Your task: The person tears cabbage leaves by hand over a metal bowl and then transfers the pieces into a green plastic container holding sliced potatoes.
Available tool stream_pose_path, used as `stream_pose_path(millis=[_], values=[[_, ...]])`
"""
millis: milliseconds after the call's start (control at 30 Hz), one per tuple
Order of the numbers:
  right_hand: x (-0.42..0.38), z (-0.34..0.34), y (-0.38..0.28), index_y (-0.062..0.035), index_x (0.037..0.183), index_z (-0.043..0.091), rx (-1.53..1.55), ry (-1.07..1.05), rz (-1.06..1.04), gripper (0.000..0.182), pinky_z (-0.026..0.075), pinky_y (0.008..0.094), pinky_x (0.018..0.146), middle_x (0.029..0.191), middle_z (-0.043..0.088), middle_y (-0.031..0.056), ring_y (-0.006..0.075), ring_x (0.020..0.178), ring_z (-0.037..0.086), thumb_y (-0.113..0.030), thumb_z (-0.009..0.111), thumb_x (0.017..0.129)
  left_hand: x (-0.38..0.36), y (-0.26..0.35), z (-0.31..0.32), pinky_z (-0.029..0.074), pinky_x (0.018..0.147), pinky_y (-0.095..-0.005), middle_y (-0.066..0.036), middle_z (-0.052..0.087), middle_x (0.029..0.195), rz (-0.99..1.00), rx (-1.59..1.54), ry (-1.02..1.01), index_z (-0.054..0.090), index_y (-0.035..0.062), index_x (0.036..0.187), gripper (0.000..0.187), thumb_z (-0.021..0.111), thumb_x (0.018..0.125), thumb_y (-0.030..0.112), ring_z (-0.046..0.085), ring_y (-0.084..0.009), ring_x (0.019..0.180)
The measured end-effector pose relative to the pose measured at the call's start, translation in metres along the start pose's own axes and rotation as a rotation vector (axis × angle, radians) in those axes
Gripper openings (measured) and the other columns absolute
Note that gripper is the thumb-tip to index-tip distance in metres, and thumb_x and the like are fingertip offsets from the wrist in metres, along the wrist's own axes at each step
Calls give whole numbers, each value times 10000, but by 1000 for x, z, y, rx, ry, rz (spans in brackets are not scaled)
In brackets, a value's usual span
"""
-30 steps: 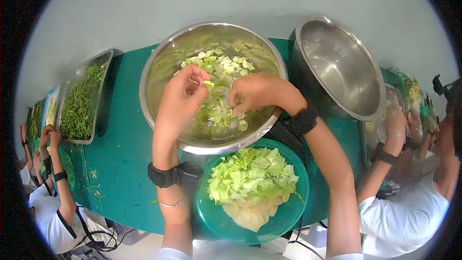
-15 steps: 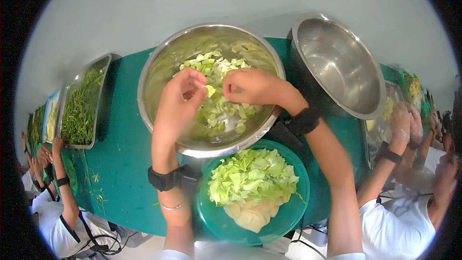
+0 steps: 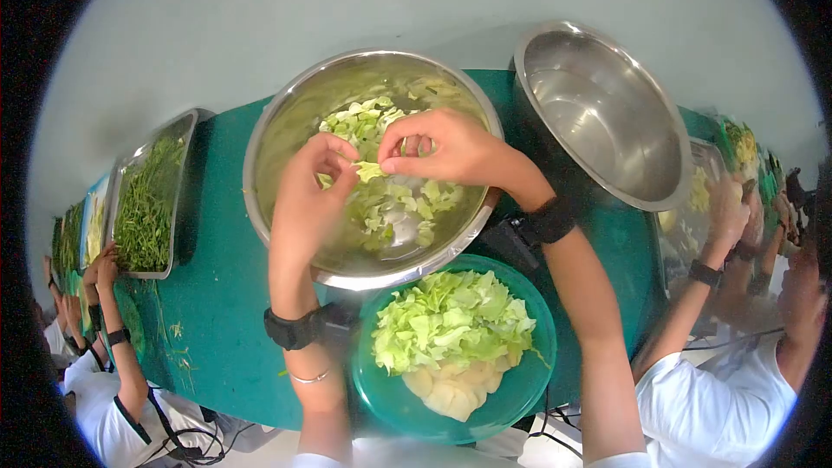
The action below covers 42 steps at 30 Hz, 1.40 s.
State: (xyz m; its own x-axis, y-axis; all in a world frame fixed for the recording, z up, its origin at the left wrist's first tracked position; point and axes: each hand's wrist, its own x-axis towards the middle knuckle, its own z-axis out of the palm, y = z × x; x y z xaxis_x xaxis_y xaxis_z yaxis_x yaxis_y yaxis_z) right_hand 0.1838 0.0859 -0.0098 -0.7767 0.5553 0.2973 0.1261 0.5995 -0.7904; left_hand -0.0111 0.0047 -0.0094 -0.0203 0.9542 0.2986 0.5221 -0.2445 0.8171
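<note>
A small torn piece of cabbage leaf is pinched between both hands above the large steel bowl. My left hand holds its left side with thumb and fingers closed. On its right side, my right hand grips it between thumb and forefinger. Below them, torn cabbage pieces lie spread over the bowl's bottom. Close to my body stands a green plastic basin with a heap of torn cabbage and pale round slices, which look like potato.
An empty steel bowl leans at the back right. On the left, a metal tray holds chopped green stems. People work on both sides; a co-worker's hand is over a tray at right. The green table has scraps at left.
My right hand has moved left and now meets the left hand at the leaf piece. Before, only the left hand held it. The camera view has shifted slightly.
</note>
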Motion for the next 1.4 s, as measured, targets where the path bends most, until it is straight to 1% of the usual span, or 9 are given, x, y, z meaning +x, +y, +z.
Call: stream_pose_path(millis=[167,233,433,667,833,933,1167,1267,1400], values=[[0,1,-2,-79,871,645,-37,-43,80,168,429,264,630,775,636,-13,109,657,517,-233,668,809,0,7,-2,420,625,-220,-5,550,746,-143,-171,-101,562,29,879,115,598,796,-44,531,-84,680],[1,3,-1,-73,839,649,-21,-29,49,191,461,295,616,749,650,38,154,637,571,-256,664,784,0,10,-2,445,627,-219,-10,552,756,-178,-296,-148,559,18,873,100,582,811,-57,547,-82,694],[1,2,-1,-64,811,649,5,-37,33,213,472,314,593,718,652,69,175,607,592,-273,663,776,0,14,0,498,645,-245,-26,563,783,-170,-330,-144,552,2,869,101,560,820,-85,581,-102,722],[1,2,-2,-61,807,641,-45,19,82,209,466,321,574,684,634,83,187,599,594,-267,660,777,1,10,-3,498,708,-256,-34,567,826,-198,-405,-221,546,2,898,88,542,845,-68,589,-119,749],[1,1,-2,-59,814,639,-78,31,61,210,469,338,575,694,639,98,212,620,616,-266,652,784,1,18,-1,477,701,-238,-26,571,840,-209,-473,-173,543,8,919,114,568,832,-60,584,-108,767],[2,2,-1,-59,824,638,-79,10,28,211,471,346,580,708,642,107,236,625,618,-268,642,796,2,11,0,467,690,-234,-12,570,850,-150,-295,-219,544,14,931,148,601,812,-55,571,-94,758],[1,3,10,-77,908,646,-11,71,101,196,490,386,679,807,647,153,306,751,629,-242,555,854,0,9,0,419,649,-217,-1,560,821,-168,-167,-58,551,46,926,210,640,760,-47,535,-67,709],[-4,11,25,-74,1027,618,-368,-13,144,244,483,366,740,898,651,131,278,840,627,-248,561,866,0,6,-2,403,642,-213,4,556,802,-158,-133,-42,556,54,912,202,643,753,-35,523,-62,697],[-10,12,29,-121,1098,599,-512,-299,155,347,477,389,792,985,648,123,301,916,611,-281,629,792,0,8,-2,398,643,-213,16,544,781,-134,-135,-48,564,57,911,192,644,755,-23,517,-59,690]])
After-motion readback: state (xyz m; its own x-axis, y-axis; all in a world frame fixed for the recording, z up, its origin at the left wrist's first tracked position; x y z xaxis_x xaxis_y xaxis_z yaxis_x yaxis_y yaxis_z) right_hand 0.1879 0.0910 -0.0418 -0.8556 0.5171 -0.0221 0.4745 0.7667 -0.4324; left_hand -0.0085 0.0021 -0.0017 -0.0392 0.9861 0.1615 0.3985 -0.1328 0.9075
